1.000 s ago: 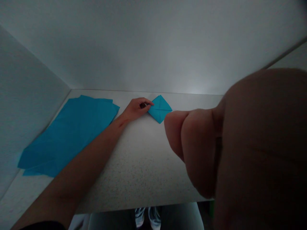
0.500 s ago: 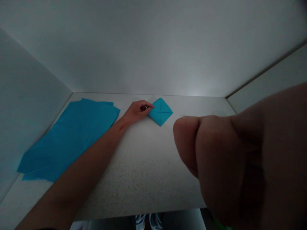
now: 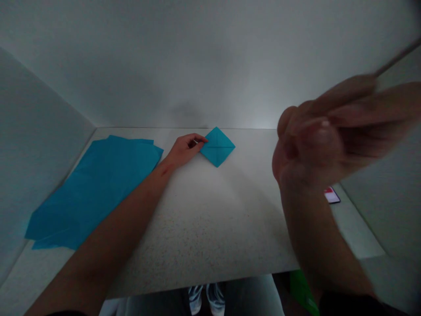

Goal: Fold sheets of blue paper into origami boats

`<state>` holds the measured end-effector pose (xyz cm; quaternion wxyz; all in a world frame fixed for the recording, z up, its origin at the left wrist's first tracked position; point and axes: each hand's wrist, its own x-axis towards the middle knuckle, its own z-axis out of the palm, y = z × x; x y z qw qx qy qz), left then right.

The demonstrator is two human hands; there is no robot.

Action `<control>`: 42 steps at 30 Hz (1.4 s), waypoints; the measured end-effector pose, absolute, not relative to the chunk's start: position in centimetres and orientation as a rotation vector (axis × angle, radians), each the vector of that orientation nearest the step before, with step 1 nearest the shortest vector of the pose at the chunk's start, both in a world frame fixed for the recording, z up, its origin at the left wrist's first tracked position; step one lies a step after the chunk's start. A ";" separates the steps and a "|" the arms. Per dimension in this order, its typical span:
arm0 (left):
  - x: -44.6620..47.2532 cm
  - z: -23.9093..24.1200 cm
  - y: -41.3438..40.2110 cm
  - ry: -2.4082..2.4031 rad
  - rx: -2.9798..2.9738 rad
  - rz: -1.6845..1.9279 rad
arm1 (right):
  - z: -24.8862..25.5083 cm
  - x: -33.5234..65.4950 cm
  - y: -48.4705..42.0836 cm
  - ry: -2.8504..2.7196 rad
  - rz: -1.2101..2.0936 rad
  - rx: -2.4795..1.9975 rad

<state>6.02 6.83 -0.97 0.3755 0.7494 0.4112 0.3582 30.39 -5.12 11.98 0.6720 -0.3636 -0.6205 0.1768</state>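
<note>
A small folded blue paper square [image 3: 217, 146] lies like a diamond near the back of the white speckled table [image 3: 204, 228]. My left hand [image 3: 185, 149] rests on the table at its left corner, fingers curled and pinching that corner. My right hand [image 3: 315, 136] is raised in the air close to the camera at the right, well away from the paper. It is smeared by motion, with fingers stretched towards the right; nothing shows in it.
A stack of large blue paper sheets [image 3: 95, 186] lies on the left side of the table by the left wall. A small phone-like object [image 3: 331, 195] lies at the right behind my right arm. Walls enclose the table at back and sides. Shoes [image 3: 206, 299] show below the table's front edge.
My right hand has pulled back from right in front of the camera and swung to the right, uncovering the table's right side. The left hand and the folded paper stay put.
</note>
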 end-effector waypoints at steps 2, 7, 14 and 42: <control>6.0 -1.4 7.1 1.049 1.842 0.939 | 9.7 31.1 -3.5 -1.403 0.138 -0.745; 6.1 -2.3 7.9 0.959 1.737 1.038 | 0.7 33.8 0.0 -1.617 0.214 -1.144; 5.9 -2.6 8.2 0.913 1.668 1.065 | -2.9 35.3 0.8 -1.836 0.568 -1.151; 7.5 -1.4 5.7 0.778 1.856 0.863 | -1.4 34.3 1.6 -1.401 1.061 -1.067</control>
